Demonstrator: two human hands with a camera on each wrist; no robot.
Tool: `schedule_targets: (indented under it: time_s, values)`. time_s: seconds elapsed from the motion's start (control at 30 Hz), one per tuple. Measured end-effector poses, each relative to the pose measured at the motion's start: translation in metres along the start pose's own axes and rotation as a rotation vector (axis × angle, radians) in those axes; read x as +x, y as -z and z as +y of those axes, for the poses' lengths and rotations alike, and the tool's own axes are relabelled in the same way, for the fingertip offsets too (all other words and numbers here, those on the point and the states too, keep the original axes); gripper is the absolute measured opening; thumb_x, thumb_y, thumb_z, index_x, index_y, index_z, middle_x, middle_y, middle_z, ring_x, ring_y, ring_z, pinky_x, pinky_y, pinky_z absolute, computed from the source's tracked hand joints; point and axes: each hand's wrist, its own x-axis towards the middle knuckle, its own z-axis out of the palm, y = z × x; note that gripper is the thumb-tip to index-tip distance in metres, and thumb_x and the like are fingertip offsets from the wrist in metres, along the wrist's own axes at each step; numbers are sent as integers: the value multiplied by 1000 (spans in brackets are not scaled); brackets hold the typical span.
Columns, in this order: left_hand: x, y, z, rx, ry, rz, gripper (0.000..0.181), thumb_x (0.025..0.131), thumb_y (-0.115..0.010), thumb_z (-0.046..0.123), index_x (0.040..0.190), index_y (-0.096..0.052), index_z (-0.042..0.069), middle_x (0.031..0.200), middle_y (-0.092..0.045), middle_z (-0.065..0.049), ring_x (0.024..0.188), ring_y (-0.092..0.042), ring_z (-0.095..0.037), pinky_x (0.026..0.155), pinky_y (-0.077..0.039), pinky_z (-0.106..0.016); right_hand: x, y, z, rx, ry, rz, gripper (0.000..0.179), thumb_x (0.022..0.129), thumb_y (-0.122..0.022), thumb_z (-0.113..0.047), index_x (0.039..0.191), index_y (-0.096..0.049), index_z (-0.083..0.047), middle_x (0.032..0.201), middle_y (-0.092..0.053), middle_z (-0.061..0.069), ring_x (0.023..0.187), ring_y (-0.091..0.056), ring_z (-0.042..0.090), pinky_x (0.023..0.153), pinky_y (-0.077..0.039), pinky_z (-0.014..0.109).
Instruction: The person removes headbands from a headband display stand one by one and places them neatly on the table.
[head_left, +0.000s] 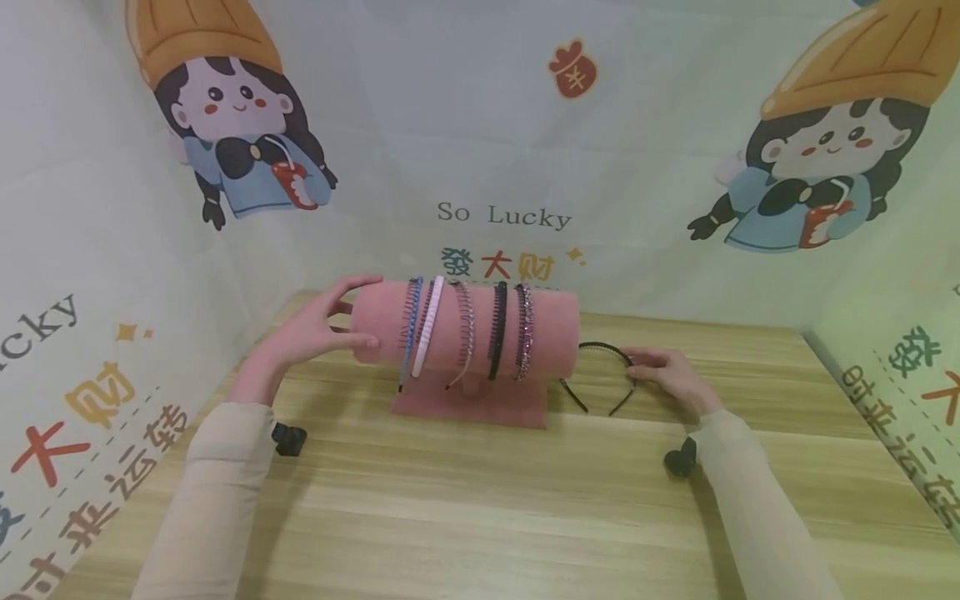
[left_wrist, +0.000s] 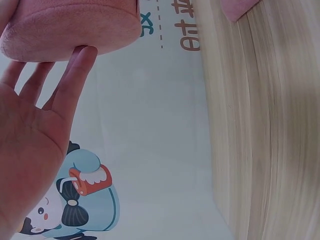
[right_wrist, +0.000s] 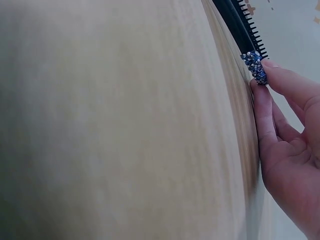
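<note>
A pink plush cylinder stand (head_left: pixel 557 333) lies sideways on its flat base (head_left: pixel 420 403). Several toothed headbands circle it, among them a blue one (head_left: pixel 409 337), a white one (head_left: pixel 427 329) and a glittery one (head_left: pixel 526 333). My left hand (head_left: pixel 306 332) grips the stand's left end, thumb in front and fingers over the top. Close up in the left wrist view, fingers touch the plush end (left_wrist: pixel 100 30). To the stand's right, my right hand (head_left: pixel 671 377) pinches a black toothed headband (right_wrist: pixel 234 22) at a part covered in blue and silver stones (right_wrist: pixel 255 67).
The stand is on a wood-grain table (head_left: pixel 450 500), towards its back edge. Printed cloth (head_left: pixel 420 125) with cartoon figures and lettering rises behind and at both sides. Black wrist cameras (head_left: pixel 289 439) sit by the beige sleeves (head_left: pixel 213 492).
</note>
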Motion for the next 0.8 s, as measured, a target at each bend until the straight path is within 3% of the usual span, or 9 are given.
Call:
schedule_targets:
  time_s: [0.17, 0.23, 0.4, 0.47, 0.8]
  values:
    - [0, 1, -1, 10, -20, -7, 87, 83, -81, 22, 152, -30, 37, 148, -43, -4, 124, -51, -26, 95, -53, -44, 0, 1, 0, -9, -21, -9, 53, 98, -61, -19, 145, -45, -2, 150, -43, 26, 143, -33, 45, 119, -20, 61]
    - [1, 2, -1, 5, -18, -10, 86, 83, -80, 22, 152, -31, 37, 147, -44, -3, 123, -51, -26, 94, -53, -42, 1, 1, 2, -21, -8, -4, 52, 98, -62, -21, 145, -47, -4, 149, -47, 23, 141, -40, 39, 118, -27, 54]
    - [1, 3, -2, 0, -9, -12, 83, 84, -80, 22, 149, -33, 38, 144, -45, -3, 122, -51, -25, 92, -54, -38, 2, 1, 1, -14, 6, -14, 51, 98, -61, -18, 145, -47, -3, 148, -48, 23, 139, -42, 39, 117, -29, 53]
    - [0, 2, -2, -4, -8, -13, 82, 84, -80, 21, 149, -33, 38, 144, -45, -3, 121, -52, -25, 91, -54, -38, 0, 1, -2, -11, 0, -35, 53, 98, -60, -16, 147, -44, -1, 149, -44, 28, 141, -37, 45, 117, -23, 61]
    - [-1, 1, 0, -5, 11, -15, 83, 83, -81, 23, 149, -33, 37, 145, -45, -5, 126, -51, -28, 95, -54, -45, -1, 2, -9, -152, 46, -88, 66, 95, -65, -20, 152, -36, -5, 151, -38, 32, 138, -39, 50, 111, -31, 66]
